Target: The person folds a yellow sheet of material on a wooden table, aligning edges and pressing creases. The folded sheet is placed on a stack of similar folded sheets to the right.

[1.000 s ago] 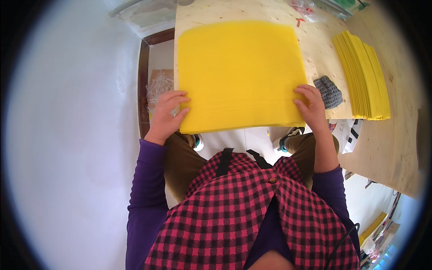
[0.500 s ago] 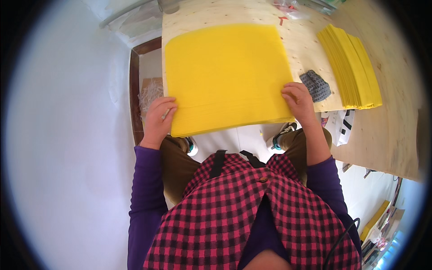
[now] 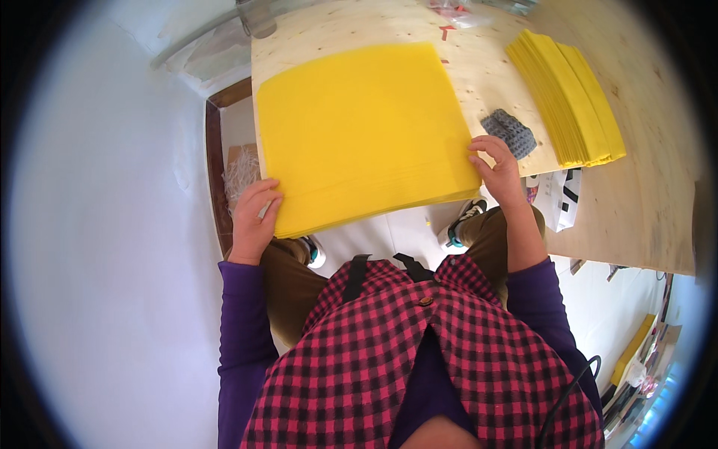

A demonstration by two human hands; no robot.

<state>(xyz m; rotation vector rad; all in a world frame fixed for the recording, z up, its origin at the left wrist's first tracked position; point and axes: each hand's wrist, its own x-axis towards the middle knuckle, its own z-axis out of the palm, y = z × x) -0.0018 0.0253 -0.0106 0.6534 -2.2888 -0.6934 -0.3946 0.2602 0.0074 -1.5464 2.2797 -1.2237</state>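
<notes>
A stack of thin yellow cloth-like sheets (image 3: 366,135) lies flat in front of me, its near edge reaching past the table's front edge. At its near left corner is my left hand (image 3: 256,217), fingertips against the side edge, with a gap between thumb and fingers. My right hand (image 3: 497,168) is at the right edge near the front corner. Its fingers are loosely bent, thumb apart from them, the tips touching the edge of the sheets. Neither hand visibly grips a sheet.
A grey knitted piece (image 3: 510,135) lies right of the sheets. Beyond it stands a thick folded yellow pile (image 3: 568,101) on the wooden table (image 3: 479,82). A clear cup (image 3: 256,19) is at the far left corner; a white bag (image 3: 559,198) hangs below the table edge.
The whole view has shifted slightly. My left hand has moved down a little along the stack's left edge, its thumb and fingers still apart. My right hand has stayed at the right edge.
</notes>
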